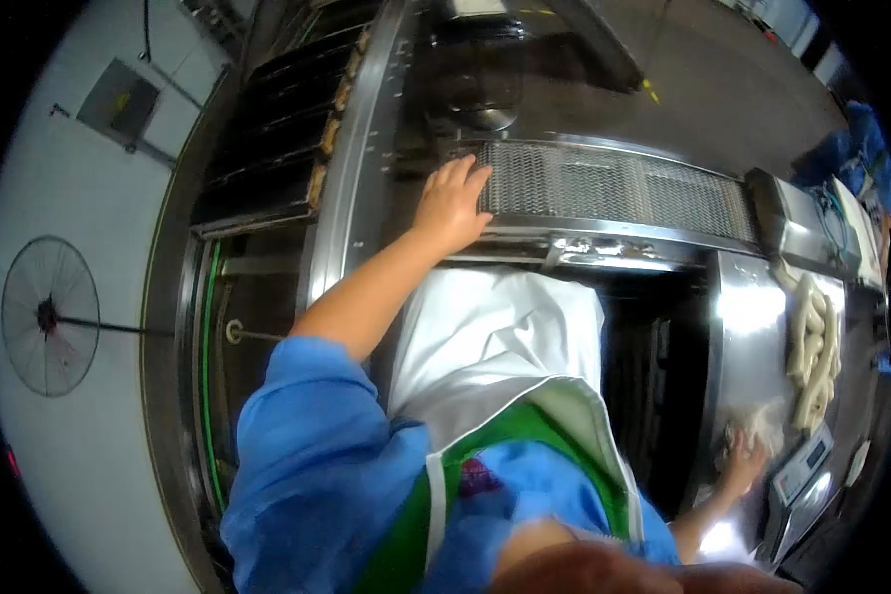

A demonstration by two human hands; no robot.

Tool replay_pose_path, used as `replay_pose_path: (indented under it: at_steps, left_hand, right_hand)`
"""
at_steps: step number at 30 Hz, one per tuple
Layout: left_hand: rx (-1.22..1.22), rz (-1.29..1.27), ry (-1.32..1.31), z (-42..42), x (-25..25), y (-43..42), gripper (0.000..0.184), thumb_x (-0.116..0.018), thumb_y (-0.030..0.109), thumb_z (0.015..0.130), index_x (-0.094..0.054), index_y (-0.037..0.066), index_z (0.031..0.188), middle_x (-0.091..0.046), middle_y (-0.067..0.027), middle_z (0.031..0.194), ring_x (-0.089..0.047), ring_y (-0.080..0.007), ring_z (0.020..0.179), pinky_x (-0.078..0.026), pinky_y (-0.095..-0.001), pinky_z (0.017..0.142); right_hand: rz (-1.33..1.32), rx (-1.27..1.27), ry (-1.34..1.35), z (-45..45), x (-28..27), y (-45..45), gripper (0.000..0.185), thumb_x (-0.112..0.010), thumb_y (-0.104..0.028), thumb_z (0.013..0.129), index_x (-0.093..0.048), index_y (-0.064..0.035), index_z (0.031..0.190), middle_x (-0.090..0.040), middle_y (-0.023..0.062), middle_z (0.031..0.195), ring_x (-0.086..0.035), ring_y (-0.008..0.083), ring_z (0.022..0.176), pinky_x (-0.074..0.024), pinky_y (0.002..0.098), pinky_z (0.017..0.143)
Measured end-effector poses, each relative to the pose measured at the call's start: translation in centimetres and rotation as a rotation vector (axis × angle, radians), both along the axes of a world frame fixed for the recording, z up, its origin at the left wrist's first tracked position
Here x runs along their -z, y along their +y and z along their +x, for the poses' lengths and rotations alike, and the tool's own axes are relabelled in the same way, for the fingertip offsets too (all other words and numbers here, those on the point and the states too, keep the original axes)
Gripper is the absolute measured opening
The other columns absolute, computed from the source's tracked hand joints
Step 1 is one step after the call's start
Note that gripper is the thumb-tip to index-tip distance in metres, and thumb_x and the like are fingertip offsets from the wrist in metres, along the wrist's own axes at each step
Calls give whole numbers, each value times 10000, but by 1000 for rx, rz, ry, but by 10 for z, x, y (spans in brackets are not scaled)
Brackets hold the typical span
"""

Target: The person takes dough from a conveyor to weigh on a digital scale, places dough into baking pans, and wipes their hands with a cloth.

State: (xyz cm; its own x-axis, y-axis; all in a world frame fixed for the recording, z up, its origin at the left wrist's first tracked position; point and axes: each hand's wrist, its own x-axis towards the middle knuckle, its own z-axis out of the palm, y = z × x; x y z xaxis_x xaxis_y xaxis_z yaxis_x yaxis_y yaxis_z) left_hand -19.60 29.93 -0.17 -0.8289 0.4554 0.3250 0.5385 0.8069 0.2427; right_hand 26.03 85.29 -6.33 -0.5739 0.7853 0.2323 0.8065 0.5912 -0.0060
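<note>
My left hand (pixel 453 203) is open, palm down and fingers spread, at the left end of a metal mesh conveyor belt (pixel 604 185). It holds nothing. Far to the right, my right hand (pixel 743 467) rests on a steel table (pixel 747 297), its fingers on a crumpled whitish piece (pixel 762 424). Blur hides whether that piece is cloth, plastic or dough. Beyond this hand lie several pale dough rolls (pixel 812 342), heaped together. A digital scale (pixel 802 477) with a small display stands close beside the right hand.
A steel housing (pixel 802 223) sits across the belt's right end. Left of me is a machine frame (pixel 351 148) with dark trays (pixel 277 119). A fan (pixel 49 315) stands near the wall. Another person in blue (pixel 866 148) is at the far right.
</note>
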Motion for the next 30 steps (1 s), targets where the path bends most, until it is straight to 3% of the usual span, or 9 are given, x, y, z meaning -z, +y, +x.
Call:
replay_pose_path:
  at_steps: [3,5,11,15,18,19,22,26,30]
  left_hand:
    - [-78,-81,-35,-14,-1,-18,662,-765,230,715,-505,86,1307,-422,-173,1400,-369,-337,1313,-299,-462,1087]
    - [-130,-123,-32,-19,1,-34,653,-757,241,721,-508,94,1306,-418,-166,1403,-355,-328,1323,-283,-460,1094]
    - [-292,-266,-8,-41,15,-80,599,-727,237,762,-510,100,1304,-398,-149,1428,-333,-320,1339,-243,-465,1121]
    - [-331,-281,6,-50,24,-105,586,-728,238,759,-523,97,1289,-411,-147,1421,-345,-313,1337,-262,-463,1111]
    - [-203,-231,159,-66,35,-99,493,-743,213,729,-610,95,1190,-500,-159,1347,-437,-338,1265,-352,-456,1055]
    - [-153,-189,125,-64,33,-102,478,-744,199,720,-624,99,1172,-497,-156,1354,-435,-341,1264,-357,-460,1050]
    - [-196,-318,113,-65,36,-127,449,-716,152,747,-615,93,1181,-475,-164,1374,-405,-356,1290,-317,-464,1074]
    - [-231,-374,162,-67,61,-152,444,-695,150,780,-587,53,1200,-429,-161,1413,-354,-355,1327,-292,-480,1087]
    - [-304,-426,111,-64,55,-159,445,-690,145,788,-581,84,1215,-402,-111,1443,-333,-339,1344,-272,-481,1105]
  right_hand:
    - [114,-217,23,18,48,21,563,-579,-537,859,-598,-131,1249,-535,165,1293,-469,352,1234,-375,435,1033]
    - [-24,112,-20,-16,19,-16,583,-493,-570,886,-600,-128,1251,-533,163,1303,-467,345,1231,-359,464,1037]
    - [166,269,-105,12,37,-6,548,-466,-563,900,-642,-138,1200,-580,176,1234,-546,349,1115,-423,467,952]
    - [65,409,-77,0,8,-48,526,-479,-544,900,-653,-129,1172,-612,174,1148,-564,352,1070,-451,458,902]
    - [99,427,-95,42,38,-29,393,-427,-405,941,-616,-204,1222,-606,66,1213,-547,262,1131,-422,432,956]
    - [235,365,-270,61,57,-20,383,-414,-386,946,-606,-215,1229,-606,56,1214,-554,257,1117,-420,420,957]
    - [293,356,-41,38,90,-30,232,-502,-286,920,-645,-198,1079,-628,80,1119,-580,279,1049,-467,460,832]
    - [258,294,71,-22,55,-48,229,-539,-284,911,-660,-190,1081,-608,46,1250,-467,304,1261,-305,557,1027]
    - [191,332,165,-16,57,-57,232,-566,-294,896,-655,-213,1094,-587,-3,1279,-420,278,1314,-268,556,1071]
